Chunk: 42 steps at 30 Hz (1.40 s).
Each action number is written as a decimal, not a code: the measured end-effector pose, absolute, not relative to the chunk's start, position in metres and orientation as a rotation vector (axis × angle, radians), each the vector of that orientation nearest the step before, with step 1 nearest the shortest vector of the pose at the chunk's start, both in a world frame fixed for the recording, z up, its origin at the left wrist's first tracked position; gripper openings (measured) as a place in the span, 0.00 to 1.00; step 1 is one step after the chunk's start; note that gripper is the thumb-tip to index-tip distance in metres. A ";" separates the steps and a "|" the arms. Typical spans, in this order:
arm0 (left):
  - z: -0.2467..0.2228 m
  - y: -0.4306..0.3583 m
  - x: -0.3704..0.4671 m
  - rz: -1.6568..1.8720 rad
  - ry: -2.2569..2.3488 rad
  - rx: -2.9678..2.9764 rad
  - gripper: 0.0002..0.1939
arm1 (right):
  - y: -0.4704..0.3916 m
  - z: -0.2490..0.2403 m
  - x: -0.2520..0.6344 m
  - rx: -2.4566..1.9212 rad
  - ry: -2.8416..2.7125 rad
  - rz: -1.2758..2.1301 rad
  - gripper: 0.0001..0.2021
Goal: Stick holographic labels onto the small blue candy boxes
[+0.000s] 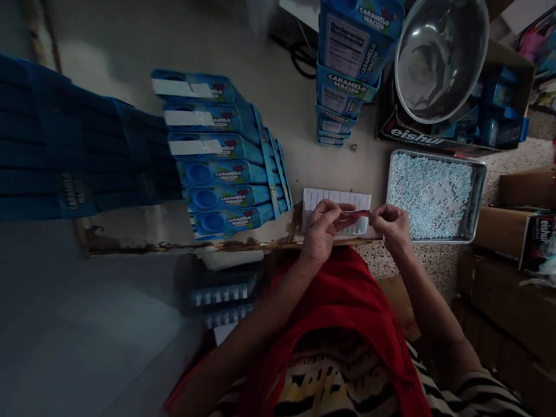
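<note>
Both hands meet over a white sheet (311, 200) marked off in narrow strips, at the table's front edge. A small, thin reddish strip (359, 214) stretches between my fingertips; its kind is too small to make out. My left hand (322, 229) pinches its left end, fingers pointing right. At the other end, my right hand (392, 225) has thumb and fingers pressed together. Just right of that hand lies a metal tray (479, 200) spread with small pale-blue and white pellets (428, 194).
Blue "Caramelo Macizo" boxes (223, 174) lie in rows at left, with more stacked boxes (341, 87) at the back. A metal bowl (441, 58) rests on an open carton (417, 136). Brown cartons (504, 231) stand at right. Dark scissors-like handles (302, 58) lie behind.
</note>
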<state>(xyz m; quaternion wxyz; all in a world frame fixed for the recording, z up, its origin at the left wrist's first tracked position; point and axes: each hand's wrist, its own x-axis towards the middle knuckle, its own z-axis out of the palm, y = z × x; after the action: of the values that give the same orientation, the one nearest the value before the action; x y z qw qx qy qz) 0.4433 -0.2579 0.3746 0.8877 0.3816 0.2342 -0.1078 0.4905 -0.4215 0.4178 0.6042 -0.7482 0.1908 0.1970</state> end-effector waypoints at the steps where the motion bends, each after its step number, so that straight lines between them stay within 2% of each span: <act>1: 0.376 -0.263 0.444 -0.200 0.532 0.742 0.23 | -0.420 0.420 0.491 -1.729 0.459 0.483 0.06; 6: 0.385 -0.277 0.450 -0.165 0.637 0.704 0.33 | -0.417 0.420 0.491 -1.702 0.474 0.544 0.06; 14: 0.387 -0.277 0.444 -0.003 0.625 0.904 0.35 | -0.415 0.411 0.489 -1.747 0.260 0.498 0.06; 20: 0.383 -0.273 0.440 0.207 0.548 1.139 0.32 | -0.408 0.410 0.487 -1.814 0.138 0.450 0.06; 26: 0.381 -0.266 0.437 0.457 0.452 1.422 0.30 | -0.399 0.419 0.483 -1.778 0.321 0.550 0.14; 30: 0.371 -0.258 0.431 0.580 0.391 1.606 0.30 | -0.393 0.433 0.483 -1.707 0.343 0.585 0.13; 34: 0.363 -0.248 0.425 0.632 0.335 1.770 0.26 | -0.387 0.440 0.482 -1.681 0.301 0.586 0.10; 39: 0.368 -0.238 0.423 0.597 0.178 1.940 0.11 | -0.381 0.440 0.481 -1.703 0.290 0.578 0.09; 42: 0.371 -0.237 0.423 0.551 0.216 2.019 0.07 | -0.380 0.442 0.482 -1.694 0.313 0.601 0.10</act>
<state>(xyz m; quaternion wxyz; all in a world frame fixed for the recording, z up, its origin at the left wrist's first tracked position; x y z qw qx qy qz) 0.4225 -0.2370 0.3710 0.4961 0.8332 0.0891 0.2273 0.4816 -0.3798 0.4418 0.6119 -0.7343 0.1356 0.2607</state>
